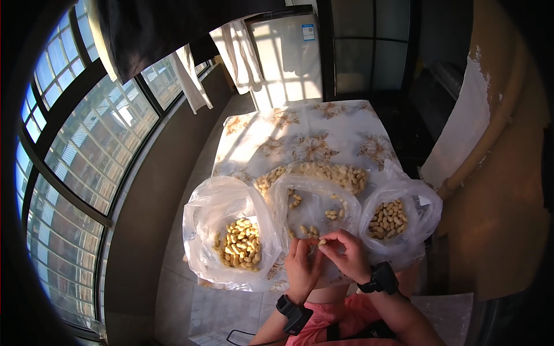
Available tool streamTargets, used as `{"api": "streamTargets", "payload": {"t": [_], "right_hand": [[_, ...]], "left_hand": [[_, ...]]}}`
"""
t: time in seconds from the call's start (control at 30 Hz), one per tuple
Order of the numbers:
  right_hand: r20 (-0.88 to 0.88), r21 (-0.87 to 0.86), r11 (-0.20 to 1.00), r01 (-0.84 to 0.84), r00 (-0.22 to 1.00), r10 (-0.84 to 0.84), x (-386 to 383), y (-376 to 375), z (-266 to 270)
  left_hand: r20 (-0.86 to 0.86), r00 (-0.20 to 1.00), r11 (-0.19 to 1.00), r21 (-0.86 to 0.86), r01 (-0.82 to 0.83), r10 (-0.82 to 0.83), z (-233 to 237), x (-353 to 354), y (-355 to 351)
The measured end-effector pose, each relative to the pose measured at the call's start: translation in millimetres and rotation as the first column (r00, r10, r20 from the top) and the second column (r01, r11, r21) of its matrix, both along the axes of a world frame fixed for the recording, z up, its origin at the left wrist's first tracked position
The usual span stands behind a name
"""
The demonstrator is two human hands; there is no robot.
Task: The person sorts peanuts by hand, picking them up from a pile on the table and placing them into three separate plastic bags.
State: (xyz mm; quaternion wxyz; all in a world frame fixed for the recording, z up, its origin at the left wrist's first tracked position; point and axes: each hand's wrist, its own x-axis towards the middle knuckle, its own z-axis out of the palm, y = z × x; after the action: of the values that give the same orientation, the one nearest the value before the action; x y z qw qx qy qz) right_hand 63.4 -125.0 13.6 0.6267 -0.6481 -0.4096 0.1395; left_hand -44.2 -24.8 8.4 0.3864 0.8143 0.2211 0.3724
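Observation:
My right hand (345, 252) pinches a peanut (322, 243) between thumb and fingertips, near the table's front edge. Just beside it, my left hand (302, 264) has its fingers bent close to the same peanut; what they hold, if anything, is too small to tell. Ahead of both hands lies an open clear plastic bag (283, 199) with a few loose peanuts (309, 232) at its mouth. To the left stands an open bag with many peanuts (239, 244). Another open bag, on the right, contains peanuts (388, 219).
A flowered cloth covers the table (314, 147). Behind the middle bag is a long heap of peanuts (329, 173) in plastic. Barred windows (104, 132) line the left side. A white fridge (287, 63) stands beyond the table.

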Motion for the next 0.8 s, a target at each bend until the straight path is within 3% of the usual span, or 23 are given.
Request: {"api": "streamTargets", "payload": {"t": [0.07,0.27,0.47,0.57,0.8], "right_hand": [[0.044,0.003,1.000,0.004,0.999,-0.004,1,0,-1],[-0.074,-0.025,1.000,0.019,0.997,-0.021,0,1,-4],[0.009,0.006,1.000,0.017,1.000,-0.018,0,1,-1],[-0.124,0.031,0.999,0.021,0.992,-0.017,-2,2,-9],[0.015,-0.014,1.000,0.018,1.000,-0.017,0,0,-1]], "left_hand": [[0.000,1.000,1.000,0.009,-0.001,0.001,0,0,0],[0.027,0.999,1.000,-0.022,-0.022,0.023,0,2,-1],[0.039,0.999,0.991,-0.135,-0.003,0.009,3,-2,-2],[0.030,1.000,0.990,-0.143,-0.003,0.007,4,-2,-1],[0.065,0.998,0.990,-0.138,0.006,0.003,8,-1,0]]}}
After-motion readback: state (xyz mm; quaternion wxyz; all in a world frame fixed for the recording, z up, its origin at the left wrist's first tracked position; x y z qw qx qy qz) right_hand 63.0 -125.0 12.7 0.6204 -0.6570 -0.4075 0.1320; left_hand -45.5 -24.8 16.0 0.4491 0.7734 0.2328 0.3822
